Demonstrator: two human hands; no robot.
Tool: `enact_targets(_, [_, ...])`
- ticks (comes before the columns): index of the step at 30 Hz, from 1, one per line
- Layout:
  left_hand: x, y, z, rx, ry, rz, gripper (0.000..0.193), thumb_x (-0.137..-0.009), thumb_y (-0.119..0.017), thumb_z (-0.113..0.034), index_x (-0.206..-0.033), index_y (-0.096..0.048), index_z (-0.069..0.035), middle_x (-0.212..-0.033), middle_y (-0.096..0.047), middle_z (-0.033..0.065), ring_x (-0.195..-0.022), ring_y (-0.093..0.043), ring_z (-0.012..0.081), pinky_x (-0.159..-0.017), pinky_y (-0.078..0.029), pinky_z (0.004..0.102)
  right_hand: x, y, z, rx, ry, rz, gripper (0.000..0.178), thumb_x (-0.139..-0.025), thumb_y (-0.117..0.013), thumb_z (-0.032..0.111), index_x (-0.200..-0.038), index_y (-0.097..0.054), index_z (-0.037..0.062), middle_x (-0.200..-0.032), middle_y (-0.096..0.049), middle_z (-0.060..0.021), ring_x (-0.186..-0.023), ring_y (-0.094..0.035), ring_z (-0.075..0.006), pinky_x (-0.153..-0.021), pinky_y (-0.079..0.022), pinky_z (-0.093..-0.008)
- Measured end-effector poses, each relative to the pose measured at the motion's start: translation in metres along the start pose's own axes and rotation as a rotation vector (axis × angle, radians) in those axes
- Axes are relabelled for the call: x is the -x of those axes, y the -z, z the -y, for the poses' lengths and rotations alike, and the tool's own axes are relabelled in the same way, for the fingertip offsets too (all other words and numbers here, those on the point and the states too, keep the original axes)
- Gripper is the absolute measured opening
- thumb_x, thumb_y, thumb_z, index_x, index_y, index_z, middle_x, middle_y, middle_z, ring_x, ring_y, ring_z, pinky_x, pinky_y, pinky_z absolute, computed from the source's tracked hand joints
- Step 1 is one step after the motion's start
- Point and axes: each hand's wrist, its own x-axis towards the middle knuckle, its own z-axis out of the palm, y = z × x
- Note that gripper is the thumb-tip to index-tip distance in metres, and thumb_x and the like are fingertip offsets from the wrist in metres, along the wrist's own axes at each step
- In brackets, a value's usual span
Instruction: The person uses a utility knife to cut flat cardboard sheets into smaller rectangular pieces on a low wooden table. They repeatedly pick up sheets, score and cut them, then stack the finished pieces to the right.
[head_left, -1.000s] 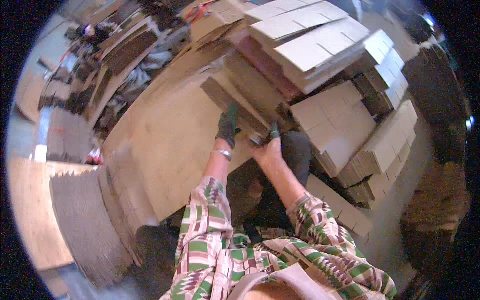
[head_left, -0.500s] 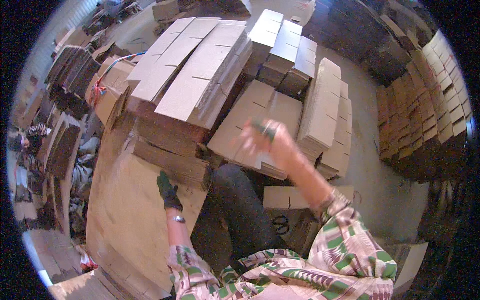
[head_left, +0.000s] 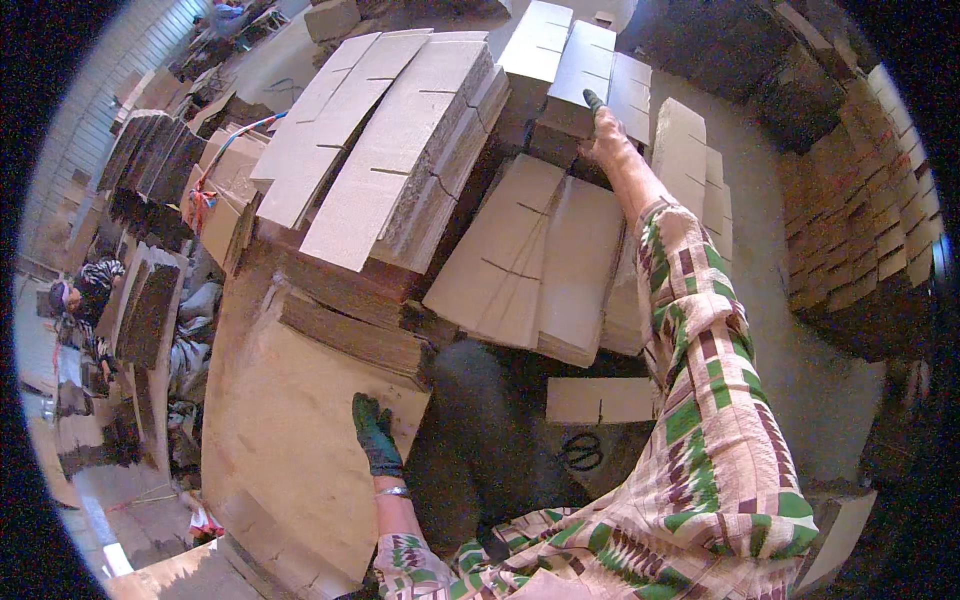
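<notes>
My left hand (head_left: 378,436), in a dark green glove, lies flat on a wide tan board (head_left: 290,430) at the left, fingers stretched out and holding nothing. My right arm reaches far forward. At its end my right hand (head_left: 610,145), with green on a fingertip, is closed beside the small far stacks of slotted cardboard (head_left: 583,65). Thin string (head_left: 530,240) runs down from it across a flat stack of slotted cardboard pieces (head_left: 585,265) in the middle. The fingers' far side is hidden.
Taller slotted cardboard stacks (head_left: 400,130) stand left of the middle, with a narrow stack (head_left: 680,150) right of it. A large stacked pile (head_left: 850,215) fills the far right. Another person (head_left: 92,290) is at the left edge. A dark coil (head_left: 582,452) lies near my legs.
My right hand has moved forward and right, from over the middle stack to the far small stacks, its arm stretching out. My left hand stays on the board. The whole view has shifted slightly.
</notes>
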Motion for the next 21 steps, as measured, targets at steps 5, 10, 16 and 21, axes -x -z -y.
enact_targets(5, [0.006,-0.025,-0.011,-0.047,-0.002,0.033,0.051,-0.106,-0.047,-0.032,-0.154,-0.041,-0.015,-0.152,-0.047,0.0039,-0.134,-0.046,0.0214,-0.11,-0.038,0.0382,-0.06,0.011,0.017,0.086,0.06,-0.351,0.109,-0.063,-0.094,0.051,-0.139,-0.044,-0.0114,-0.131,-0.06,-0.0178,-0.11,-0.059,-0.0378,-0.099,-0.05,-0.0521])
enact_targets(10, [0.014,-0.01,-0.012,-0.024,0.002,0.012,0.053,-0.105,-0.051,-0.032,-0.154,-0.04,-0.015,-0.152,-0.046,0.0036,-0.135,-0.046,0.0213,-0.11,-0.039,0.0386,-0.008,-0.014,0.019,0.075,-0.015,-0.235,0.108,-0.066,-0.091,0.049,-0.143,-0.04,-0.0083,-0.136,-0.056,-0.0199,-0.116,-0.056,-0.0363,-0.103,-0.048,-0.0544])
enact_targets(16, [0.015,-0.01,-0.012,-0.058,-0.025,0.045,0.058,-0.102,-0.057,-0.032,-0.154,-0.039,-0.014,-0.154,-0.044,0.0041,-0.135,-0.046,0.0212,-0.108,-0.041,0.0402,0.006,-0.004,0.027,0.238,0.008,0.034,0.088,-0.065,-0.088,0.055,-0.134,-0.051,0.014,-0.13,-0.051,-0.0106,-0.114,-0.052,-0.0333,-0.099,-0.043,-0.0545])
enact_targets(21, [0.011,-0.004,-0.006,-0.088,-0.034,0.043,0.057,-0.102,-0.057,-0.026,-0.154,-0.038,-0.013,-0.154,-0.043,0.0049,-0.135,-0.045,0.0212,-0.107,-0.042,0.0388,0.012,-0.012,0.028,0.137,-0.047,-0.001,0.067,-0.075,-0.081,0.046,-0.127,-0.057,0.01,-0.126,-0.059,-0.0098,-0.116,-0.054,-0.0304,-0.097,-0.043,-0.0598])
